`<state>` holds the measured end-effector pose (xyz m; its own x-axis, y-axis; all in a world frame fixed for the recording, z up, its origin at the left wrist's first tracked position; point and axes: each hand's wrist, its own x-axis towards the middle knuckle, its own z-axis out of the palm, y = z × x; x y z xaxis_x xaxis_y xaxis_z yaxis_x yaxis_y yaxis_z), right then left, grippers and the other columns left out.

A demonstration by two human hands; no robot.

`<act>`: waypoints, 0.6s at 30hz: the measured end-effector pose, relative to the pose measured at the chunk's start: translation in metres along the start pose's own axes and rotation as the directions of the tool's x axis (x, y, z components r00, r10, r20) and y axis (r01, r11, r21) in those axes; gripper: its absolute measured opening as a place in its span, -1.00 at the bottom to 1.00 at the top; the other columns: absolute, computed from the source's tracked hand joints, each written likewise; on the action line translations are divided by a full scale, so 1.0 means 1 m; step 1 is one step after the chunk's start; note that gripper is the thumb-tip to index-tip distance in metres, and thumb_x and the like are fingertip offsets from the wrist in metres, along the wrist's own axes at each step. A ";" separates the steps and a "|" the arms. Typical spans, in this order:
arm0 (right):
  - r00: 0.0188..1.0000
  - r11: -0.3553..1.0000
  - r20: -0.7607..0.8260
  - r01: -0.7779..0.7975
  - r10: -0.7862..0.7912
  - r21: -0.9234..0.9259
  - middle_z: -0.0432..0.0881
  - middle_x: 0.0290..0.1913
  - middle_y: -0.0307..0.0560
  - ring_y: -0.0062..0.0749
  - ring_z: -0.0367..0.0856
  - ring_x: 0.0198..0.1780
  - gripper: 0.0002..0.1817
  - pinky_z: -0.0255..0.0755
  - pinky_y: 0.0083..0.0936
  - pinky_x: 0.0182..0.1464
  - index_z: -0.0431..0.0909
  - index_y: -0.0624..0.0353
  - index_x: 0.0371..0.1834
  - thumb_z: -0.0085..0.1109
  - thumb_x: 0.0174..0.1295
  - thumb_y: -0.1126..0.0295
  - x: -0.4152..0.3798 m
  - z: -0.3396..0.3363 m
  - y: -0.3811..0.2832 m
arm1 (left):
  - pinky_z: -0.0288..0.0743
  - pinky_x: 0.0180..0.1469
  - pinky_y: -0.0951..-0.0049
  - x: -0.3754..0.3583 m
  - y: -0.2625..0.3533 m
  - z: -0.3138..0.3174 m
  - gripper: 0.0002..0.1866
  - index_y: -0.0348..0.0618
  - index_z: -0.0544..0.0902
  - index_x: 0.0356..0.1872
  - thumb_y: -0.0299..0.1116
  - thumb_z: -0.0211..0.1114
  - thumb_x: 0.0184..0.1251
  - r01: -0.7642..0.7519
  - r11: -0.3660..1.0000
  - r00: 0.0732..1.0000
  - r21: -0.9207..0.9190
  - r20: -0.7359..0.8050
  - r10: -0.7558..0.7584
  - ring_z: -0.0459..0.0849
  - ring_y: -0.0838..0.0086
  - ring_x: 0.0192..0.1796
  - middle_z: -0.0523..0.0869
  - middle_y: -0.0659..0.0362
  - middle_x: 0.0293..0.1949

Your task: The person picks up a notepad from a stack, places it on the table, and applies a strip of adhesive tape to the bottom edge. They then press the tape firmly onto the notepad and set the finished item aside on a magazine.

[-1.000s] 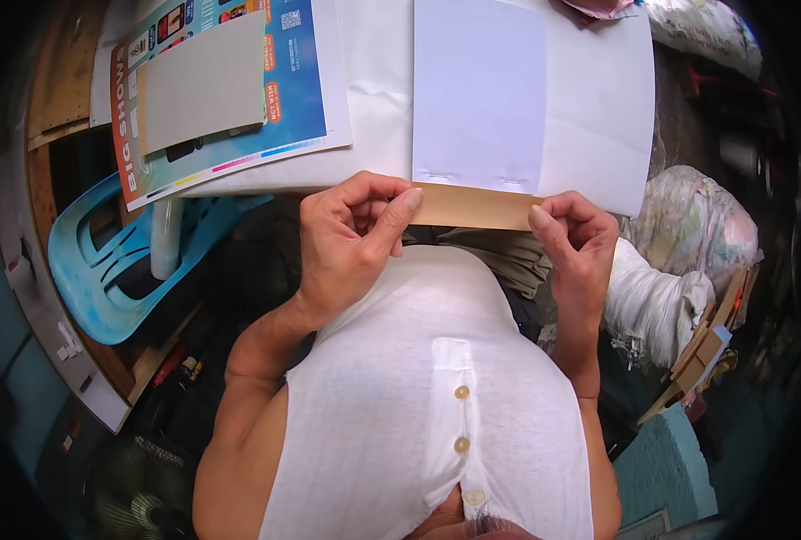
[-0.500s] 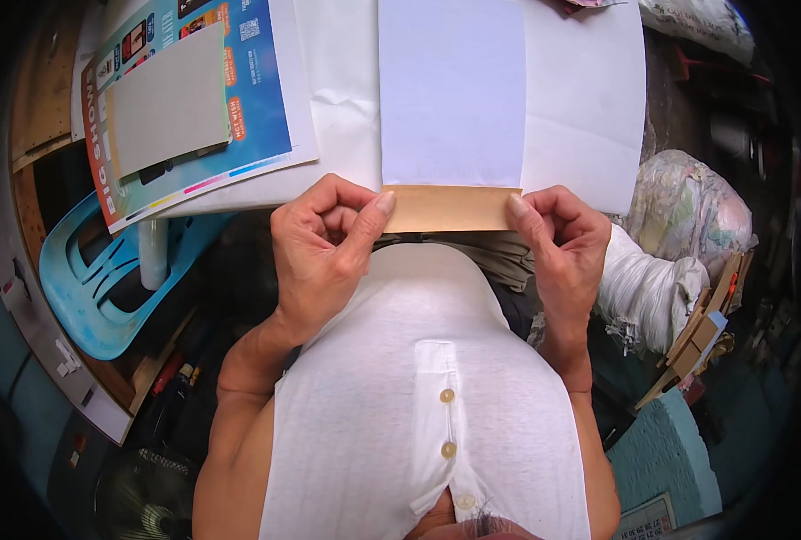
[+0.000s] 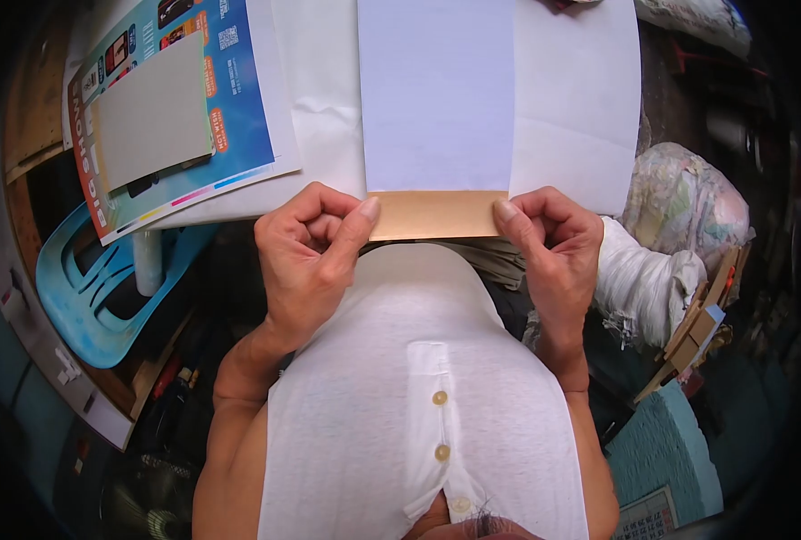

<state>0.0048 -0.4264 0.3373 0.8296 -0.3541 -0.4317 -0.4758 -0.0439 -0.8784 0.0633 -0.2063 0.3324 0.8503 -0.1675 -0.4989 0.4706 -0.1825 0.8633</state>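
Note:
A pale lavender-white sheet of paper point(image 3: 436, 99) lies lengthwise on the white-covered table. Along its near end runs a brown paper strip point(image 3: 436, 214), which sticks out past the table edge towards my body. My left hand point(image 3: 306, 247) pinches the strip's left end between thumb and curled fingers. At the opposite end, my right hand point(image 3: 558, 243) grips it the same way. Between the hands the strip is stretched flat and straight. Whether it is joined to the sheet cannot be made out.
On the table's left, a grey board point(image 3: 153, 117) lies on a colourful printed poster point(image 3: 243, 112). Below stands a blue plastic stool point(image 3: 90, 310). To the right are a stuffed clear plastic bag point(image 3: 688, 198), a white bundle point(image 3: 648, 283) and cardboard pieces point(image 3: 693, 333).
The whole view has shifted slightly, so the table and paper appear a little further left. Both hands keep the same pinch on the brown strip.

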 end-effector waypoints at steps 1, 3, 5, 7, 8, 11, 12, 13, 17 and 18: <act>1.000 1.000 0.001 0.001 -0.001 0.001 0.35 -0.66 -0.56 -0.90 0.13 -0.57 -0.84 -0.02 -0.73 -0.52 0.70 0.33 -0.40 0.38 0.35 0.51 0.000 0.000 0.000 | 0.04 -0.57 0.68 0.000 -0.001 0.000 -0.80 -0.34 0.65 -0.41 -0.50 0.37 0.46 -0.006 1.000 1.000 0.003 -0.001 0.006 0.30 0.87 -0.66 0.50 0.40 -0.72; 1.000 1.000 0.003 0.005 -0.005 0.003 0.34 -0.67 -0.55 -0.90 0.13 -0.57 -0.84 -0.02 -0.73 -0.51 0.70 0.33 -0.40 0.38 0.35 0.51 0.000 0.000 0.000 | 0.04 -0.58 0.67 0.001 -0.003 -0.001 -0.80 -0.34 0.64 -0.42 -0.50 0.37 0.46 -0.013 1.000 1.000 0.004 0.001 0.013 0.30 0.87 -0.66 0.50 0.40 -0.73; 1.000 1.000 0.006 0.011 -0.011 0.009 0.34 -0.67 -0.55 -0.90 0.13 -0.57 -0.84 -0.01 -0.73 -0.51 0.71 0.33 -0.40 0.38 0.35 0.51 0.001 0.000 0.001 | 0.04 -0.58 0.66 0.001 -0.004 -0.002 -0.79 -0.33 0.64 -0.42 -0.49 0.37 0.47 -0.012 1.000 1.000 0.001 0.004 0.012 0.30 0.87 -0.67 0.49 0.40 -0.74; 1.000 1.000 0.009 0.020 -0.020 -0.002 0.34 -0.67 -0.55 -0.90 0.13 -0.57 -0.84 -0.01 -0.73 -0.51 0.71 0.33 -0.40 0.38 0.35 0.51 0.001 -0.001 0.001 | 0.04 -0.59 0.66 0.001 -0.001 -0.001 -0.79 -0.33 0.64 -0.42 -0.49 0.38 0.47 -0.008 1.000 1.000 -0.003 0.004 0.008 0.30 0.87 -0.67 0.49 0.40 -0.74; 1.000 1.000 0.010 0.024 -0.024 -0.008 0.34 -0.67 -0.55 -0.90 0.13 -0.57 -0.84 -0.01 -0.73 -0.51 0.71 0.34 -0.40 0.39 0.35 0.51 0.001 -0.001 0.001 | 0.04 -0.59 0.66 0.000 -0.001 -0.001 -0.79 -0.33 0.64 -0.42 -0.49 0.38 0.47 -0.006 1.000 1.000 -0.005 0.004 0.006 0.30 0.86 -0.68 0.49 0.40 -0.74; 1.000 1.000 0.000 0.010 -0.010 -0.017 0.34 -0.67 -0.55 -0.89 0.13 -0.57 -0.83 -0.01 -0.73 -0.51 0.71 0.34 -0.41 0.39 0.34 0.51 0.001 0.000 -0.001 | 0.03 -0.60 0.65 0.000 -0.001 0.000 -0.79 -0.32 0.64 -0.42 -0.49 0.38 0.46 -0.020 1.000 1.000 -0.004 0.004 0.020 0.29 0.86 -0.69 0.49 0.39 -0.74; 1.000 1.000 -0.001 0.009 -0.009 -0.017 0.34 -0.67 -0.55 -0.89 0.13 -0.57 -0.83 -0.01 -0.73 -0.51 0.70 0.34 -0.41 0.39 0.34 0.50 0.001 0.000 -0.001 | 0.03 -0.60 0.66 0.000 -0.001 0.000 -0.79 -0.32 0.64 -0.42 -0.49 0.38 0.46 -0.017 1.000 1.000 -0.005 0.004 0.017 0.28 0.87 -0.68 0.49 0.40 -0.74; 1.000 1.000 -0.002 0.007 -0.007 -0.015 0.34 -0.67 -0.55 -0.89 0.13 -0.57 -0.83 -0.01 -0.73 -0.51 0.70 0.33 -0.41 0.39 0.34 0.50 0.001 0.000 -0.001 | 0.03 -0.59 0.66 0.000 -0.001 0.000 -0.80 -0.32 0.64 -0.41 -0.50 0.38 0.46 -0.014 1.000 1.000 -0.007 0.004 0.014 0.28 0.87 -0.68 0.49 0.40 -0.74; 1.000 1.000 -0.004 0.023 -0.023 -0.018 0.33 -0.66 -0.55 -0.89 0.12 -0.57 -0.83 -0.02 -0.73 -0.51 0.70 0.33 -0.42 0.39 0.34 0.50 0.002 0.000 0.001 | 0.03 -0.56 0.68 0.000 -0.002 -0.001 -0.80 -0.32 0.64 -0.41 -0.51 0.37 0.46 -0.011 1.000 1.000 -0.009 0.006 0.011 0.27 0.88 -0.65 0.49 0.41 -0.72; 1.000 1.000 -0.006 0.021 -0.021 -0.014 0.33 -0.66 -0.55 -0.89 0.12 -0.57 -0.83 -0.03 -0.73 -0.51 0.69 0.33 -0.42 0.39 0.34 0.51 0.002 -0.001 0.002 | 0.02 -0.55 0.68 0.000 -0.002 0.000 -0.80 -0.32 0.64 -0.42 -0.51 0.37 0.46 -0.007 1.000 1.000 -0.021 0.011 0.007 0.27 0.88 -0.64 0.48 0.42 -0.72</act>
<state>0.0054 -0.4280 0.3346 0.8376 -0.3584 -0.4122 -0.4626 -0.0640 -0.8843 0.0627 -0.2061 0.3304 0.8510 -0.1798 -0.4934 0.4695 -0.1605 0.8682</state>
